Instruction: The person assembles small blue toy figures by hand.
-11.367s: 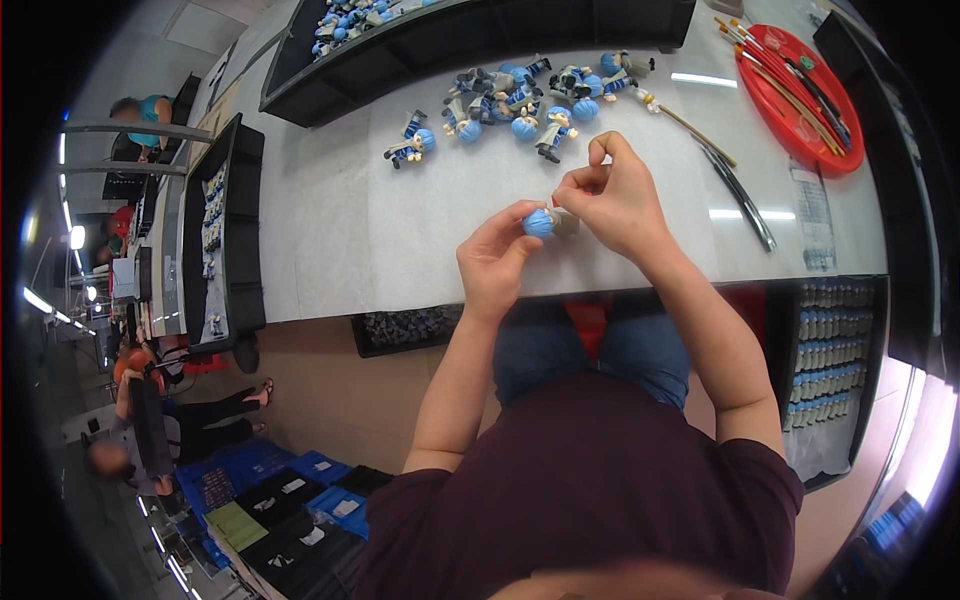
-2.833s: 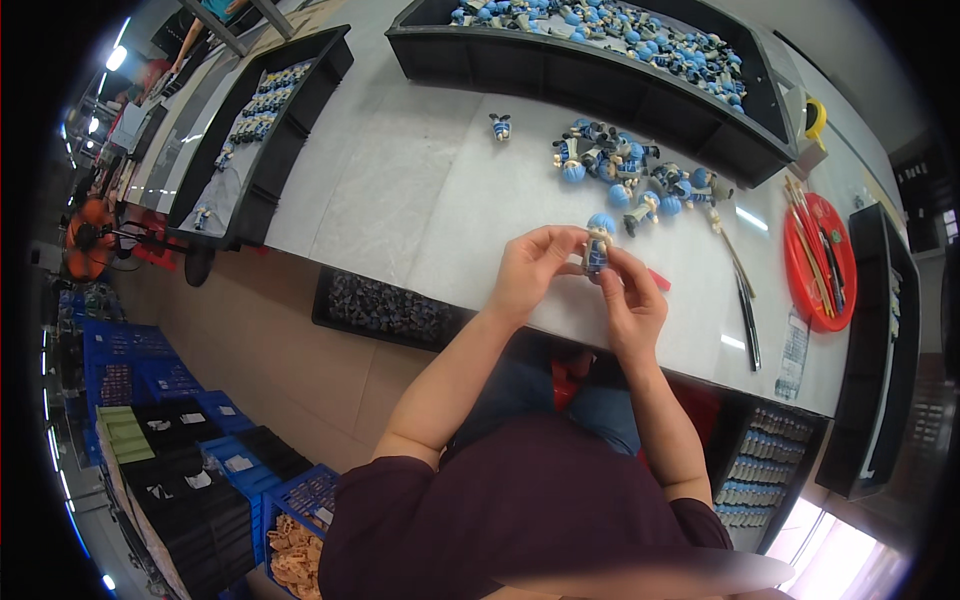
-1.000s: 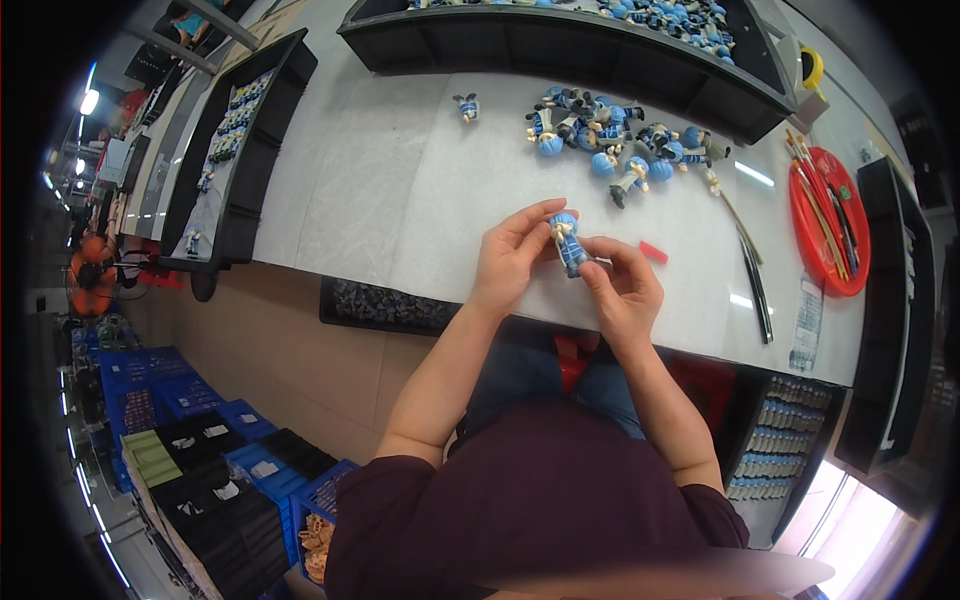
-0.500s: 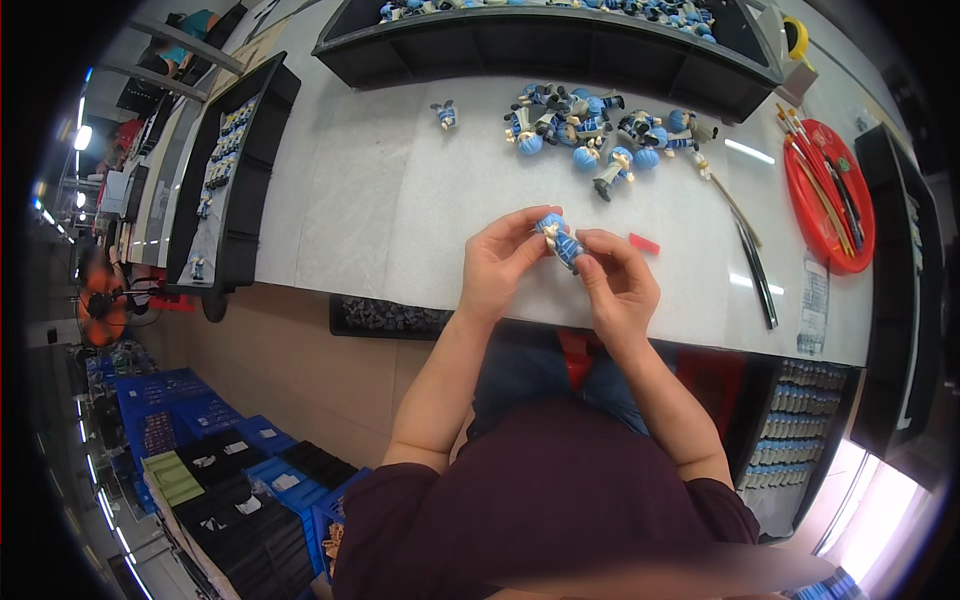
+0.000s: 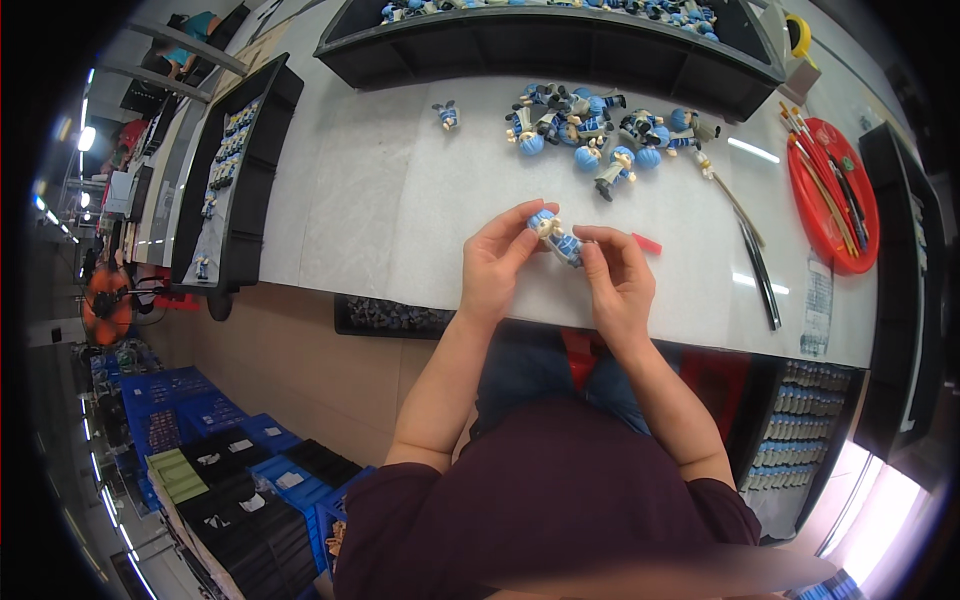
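Note:
A small blue-haired figurine (image 5: 563,246) in a blue and white outfit is held between both hands above the near part of the white table. My left hand (image 5: 493,262) pinches it at the head, thumb and fingers closed. At its lower end, the thumb and fingers of my right hand (image 5: 621,283) are closed on it too. Beyond my hands lies a loose pile of similar figurines (image 5: 572,128), some on their sides. One lone figurine (image 5: 446,115) lies left of the pile. A small pink-red block (image 5: 648,244) rests just right of my right hand.
A long black bin (image 5: 540,52) of figurines spans the table's far side. A black tray (image 5: 268,130) with figurines in rows stands left. To the right are a red dish (image 5: 872,262) of brushes, a black pen-like tool (image 5: 762,275) and a thin brush (image 5: 738,208).
The figurine has turned in my hands and tilted further over, its head shifting slightly left. Both hands still grip it in nearly the same place.

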Demonstrator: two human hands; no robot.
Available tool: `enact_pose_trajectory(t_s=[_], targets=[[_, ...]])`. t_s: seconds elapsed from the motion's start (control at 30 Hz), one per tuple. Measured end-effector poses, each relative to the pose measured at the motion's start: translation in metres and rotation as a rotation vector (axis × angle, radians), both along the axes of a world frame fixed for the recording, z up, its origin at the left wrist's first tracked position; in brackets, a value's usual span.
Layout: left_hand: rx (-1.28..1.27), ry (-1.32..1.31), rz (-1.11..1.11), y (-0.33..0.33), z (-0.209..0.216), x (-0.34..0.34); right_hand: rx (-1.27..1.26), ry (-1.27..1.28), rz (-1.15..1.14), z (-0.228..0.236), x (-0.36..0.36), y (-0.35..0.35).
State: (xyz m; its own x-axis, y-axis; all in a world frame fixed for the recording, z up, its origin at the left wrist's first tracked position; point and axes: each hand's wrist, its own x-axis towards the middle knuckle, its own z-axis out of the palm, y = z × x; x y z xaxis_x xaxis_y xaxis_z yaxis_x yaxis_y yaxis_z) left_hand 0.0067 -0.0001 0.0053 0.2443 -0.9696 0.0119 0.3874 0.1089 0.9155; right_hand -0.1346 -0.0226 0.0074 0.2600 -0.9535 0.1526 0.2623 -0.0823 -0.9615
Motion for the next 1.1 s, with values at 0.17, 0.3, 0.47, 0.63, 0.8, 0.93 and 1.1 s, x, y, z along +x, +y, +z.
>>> enact_pose_trajectory(t_s=[0.17,0.3,0.47,0.63,0.8,0.93,1.1], targets=[[0.016,0.066,0.076,0.0002,-0.0031,0.0005,0.119,-0.071,0.100,-0.0005,0.0007,-0.0005],[0.017,0.071,0.068,-0.0008,-0.0053,0.0023,0.048,-0.009,0.116,-0.0007,0.0007,0.0000],[-0.016,0.081,0.055,0.0001,-0.0085,0.0041,0.027,0.029,0.117,-0.0031,0.0023,0.0003],[-0.042,0.078,0.067,-0.0010,-0.0078,0.0030,0.020,0.047,0.129,-0.0046,0.0032,-0.0007],[-0.044,0.081,0.065,-0.0002,-0.0056,0.0032,0.025,0.106,0.130,-0.0046,0.0043,-0.0011],[-0.046,0.084,0.051,0.0003,-0.0056,0.0038,0.006,0.115,0.131,-0.0052,0.0052,-0.0012],[-0.040,0.069,0.041,0.0008,-0.0057,0.0046,0.003,0.129,0.132,-0.0038,0.0060,-0.0011]])
